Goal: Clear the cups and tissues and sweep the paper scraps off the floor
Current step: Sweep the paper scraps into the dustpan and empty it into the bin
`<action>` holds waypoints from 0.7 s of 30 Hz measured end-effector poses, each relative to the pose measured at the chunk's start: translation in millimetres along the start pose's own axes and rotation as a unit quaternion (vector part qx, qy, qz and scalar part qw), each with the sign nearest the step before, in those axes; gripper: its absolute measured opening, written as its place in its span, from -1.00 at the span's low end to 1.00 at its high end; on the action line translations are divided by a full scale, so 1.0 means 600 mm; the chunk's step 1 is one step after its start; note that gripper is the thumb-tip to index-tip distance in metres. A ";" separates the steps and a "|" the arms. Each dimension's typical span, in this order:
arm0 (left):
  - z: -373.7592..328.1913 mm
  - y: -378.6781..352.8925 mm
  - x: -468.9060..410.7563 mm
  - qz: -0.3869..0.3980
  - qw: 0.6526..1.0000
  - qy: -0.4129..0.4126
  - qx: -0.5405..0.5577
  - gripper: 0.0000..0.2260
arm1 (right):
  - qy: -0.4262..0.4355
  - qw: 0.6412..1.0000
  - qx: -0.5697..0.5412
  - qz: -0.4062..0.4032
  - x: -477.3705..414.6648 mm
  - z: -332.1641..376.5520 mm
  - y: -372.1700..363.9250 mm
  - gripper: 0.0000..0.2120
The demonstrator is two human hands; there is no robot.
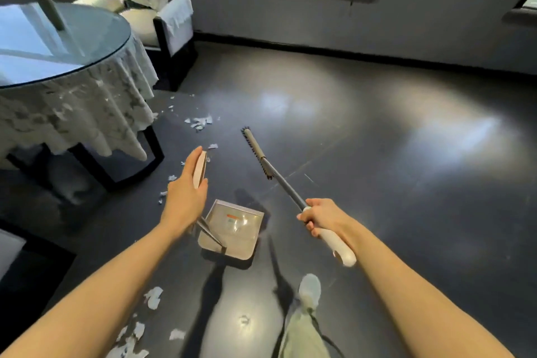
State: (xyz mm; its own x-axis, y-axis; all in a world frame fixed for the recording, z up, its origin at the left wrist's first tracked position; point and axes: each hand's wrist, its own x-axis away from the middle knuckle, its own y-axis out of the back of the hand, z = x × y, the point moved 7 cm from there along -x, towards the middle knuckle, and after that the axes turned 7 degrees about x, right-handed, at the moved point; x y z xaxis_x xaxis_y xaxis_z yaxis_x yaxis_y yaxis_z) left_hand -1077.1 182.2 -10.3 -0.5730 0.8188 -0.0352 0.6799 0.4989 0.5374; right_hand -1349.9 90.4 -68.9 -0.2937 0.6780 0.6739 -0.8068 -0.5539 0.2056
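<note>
My right hand (321, 218) grips the white handle of a broom (279, 179), whose brush head (257, 151) is lifted off the dark floor and points away from me. My left hand (186, 193) holds the upright pink handle (200, 168) of a beige dustpan (232, 229), whose pan hangs or rests low between my arms. White paper scraps lie on the floor: one cluster (200, 122) beside the table, smaller bits (164, 193) left of my left hand, and more scraps (136, 334) at the bottom left.
A round glass-topped table (58, 61) with a lace cloth stands at the left on a dark frame. A chair draped in white (162, 17) sits behind it. The wall and window run along the back. My foot (309, 289) is at the bottom centre.
</note>
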 end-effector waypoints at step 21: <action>-0.017 -0.276 -0.739 -0.226 0.956 0.187 0.000 -0.44 | 0.017 0.960 0.205 0.192 -0.826 0.629 0.207 -0.87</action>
State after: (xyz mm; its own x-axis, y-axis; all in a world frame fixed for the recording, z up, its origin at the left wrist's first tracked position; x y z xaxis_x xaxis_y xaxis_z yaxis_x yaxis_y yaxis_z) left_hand -940.8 -266.4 -75.1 -0.9317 0.3609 0.0398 0.3241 0.7772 0.5393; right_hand -1111.1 -496.6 -109.3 -0.5512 0.3964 0.7342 -0.3684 -0.9052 0.2121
